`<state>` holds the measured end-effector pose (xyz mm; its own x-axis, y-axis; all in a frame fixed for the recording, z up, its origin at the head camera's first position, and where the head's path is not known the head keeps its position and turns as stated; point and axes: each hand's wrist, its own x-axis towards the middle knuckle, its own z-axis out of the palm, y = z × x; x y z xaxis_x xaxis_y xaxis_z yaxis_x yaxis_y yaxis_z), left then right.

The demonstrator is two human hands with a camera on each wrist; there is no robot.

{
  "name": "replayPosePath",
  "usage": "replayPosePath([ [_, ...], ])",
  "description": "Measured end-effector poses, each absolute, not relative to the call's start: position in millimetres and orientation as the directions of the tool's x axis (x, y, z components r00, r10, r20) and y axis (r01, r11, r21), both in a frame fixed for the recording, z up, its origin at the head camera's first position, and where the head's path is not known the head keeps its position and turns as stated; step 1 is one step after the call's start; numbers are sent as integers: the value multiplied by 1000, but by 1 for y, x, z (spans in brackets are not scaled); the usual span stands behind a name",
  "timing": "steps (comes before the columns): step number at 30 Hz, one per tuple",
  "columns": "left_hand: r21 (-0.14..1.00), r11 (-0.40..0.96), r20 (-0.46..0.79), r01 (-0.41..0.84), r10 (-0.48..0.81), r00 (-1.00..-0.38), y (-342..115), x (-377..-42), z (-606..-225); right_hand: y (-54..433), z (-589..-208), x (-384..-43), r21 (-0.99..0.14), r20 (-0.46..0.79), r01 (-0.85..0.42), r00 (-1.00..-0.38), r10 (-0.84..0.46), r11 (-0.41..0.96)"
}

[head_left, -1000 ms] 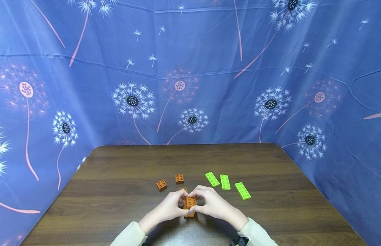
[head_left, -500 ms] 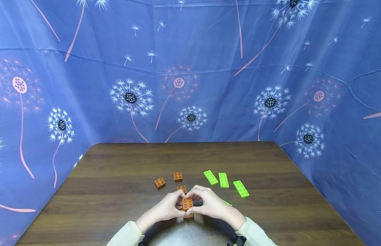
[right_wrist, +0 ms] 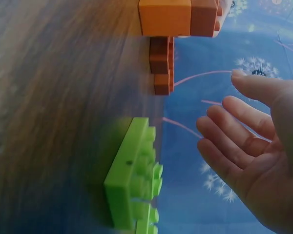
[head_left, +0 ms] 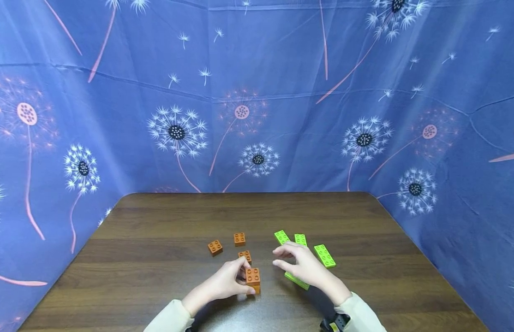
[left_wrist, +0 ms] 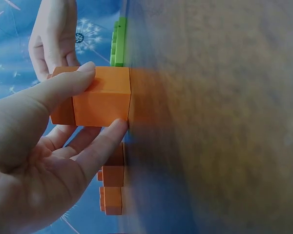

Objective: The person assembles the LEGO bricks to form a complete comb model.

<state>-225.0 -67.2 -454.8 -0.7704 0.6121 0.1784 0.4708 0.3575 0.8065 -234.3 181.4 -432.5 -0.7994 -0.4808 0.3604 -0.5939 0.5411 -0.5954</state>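
Near the front of the table, my left hand [head_left: 229, 280] holds a stack of two orange building bricks [head_left: 253, 275], thumb on one side and fingers on the other. In the left wrist view the lower block [left_wrist: 101, 109] is brighter orange and bigger, with a darker orange brick [left_wrist: 62, 112] on top; its base is right at the tabletop. My right hand [head_left: 307, 265] hovers to the right of the stack with nothing in it, fingers loosely bent and thumb apart. Below it lies a lime green studded brick [head_left: 297, 280], partly covered in the head view and plainer in the right wrist view.
Beyond the stack lie three loose orange bricks: one close behind [head_left: 245, 256], another farther back [head_left: 239, 239] and a third to the left [head_left: 215, 247]. Several more green bricks, among them one at the right [head_left: 325, 255], lie behind my right hand. A blue patterned cloth [head_left: 257, 92] surrounds the brown table [head_left: 157, 240].
My right hand has let go of the stacked bricks and moved right, over the green brick. The left hand keeps its hold on the stack. The head view has shifted slightly.
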Motion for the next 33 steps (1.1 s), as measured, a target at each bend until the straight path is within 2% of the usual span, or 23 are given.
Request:
replayPosePath([
  [12, 798, 359, 187, 484, 617, -765, -66, -225, -458, 201, -442, -232, -551, 326, -547, -836, -441, 630],
  [20, 825, 351, 160, 443, 608, -778, -67, -223, -457, 214, -448, -231, -511, 295, -519, -854, -428, 685],
  [28, 719, 442, 214, 536, 593, -776, -67, -223, -457, 222, -452, -227, -524, 222, -475, -877, -425, 706],
  [33, 738, 440, 198, 512, 583, -788, -66, -223, -458, 225, -449, -224, -549, 160, -427, -898, -411, 718],
])
